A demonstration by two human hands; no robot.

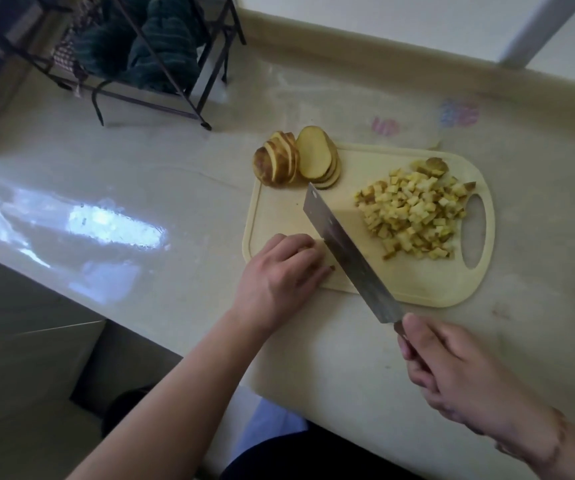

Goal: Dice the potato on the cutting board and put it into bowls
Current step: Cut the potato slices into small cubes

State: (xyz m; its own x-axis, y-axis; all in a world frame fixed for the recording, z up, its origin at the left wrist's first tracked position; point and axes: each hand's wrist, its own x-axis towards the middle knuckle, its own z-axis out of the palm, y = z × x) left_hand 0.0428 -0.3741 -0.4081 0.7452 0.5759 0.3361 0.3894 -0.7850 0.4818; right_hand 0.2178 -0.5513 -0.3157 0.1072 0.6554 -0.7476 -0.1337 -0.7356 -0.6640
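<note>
A cream cutting board [417, 285] lies on the counter. A pile of diced potato [414, 216] covers its right part, near the handle hole. Sliced potato rounds [296, 161] lean together at the board's far left corner, partly off its edge. My right hand [452, 372] grips the handle of a cleaver [345, 251], whose blade stands edge-down across the board's middle. My left hand [279, 271] sits curled on the board's near left corner, pressing down on pale potato slices [327, 252] right beside the blade. Most of those slices are hidden under the fingers.
A dark metal rack [161, 81] holding green cloths stands at the back left of the pale counter [140, 174]. A raised backsplash edge [417, 60] runs behind the board. The counter's front edge falls away at the lower left. No bowl is in view.
</note>
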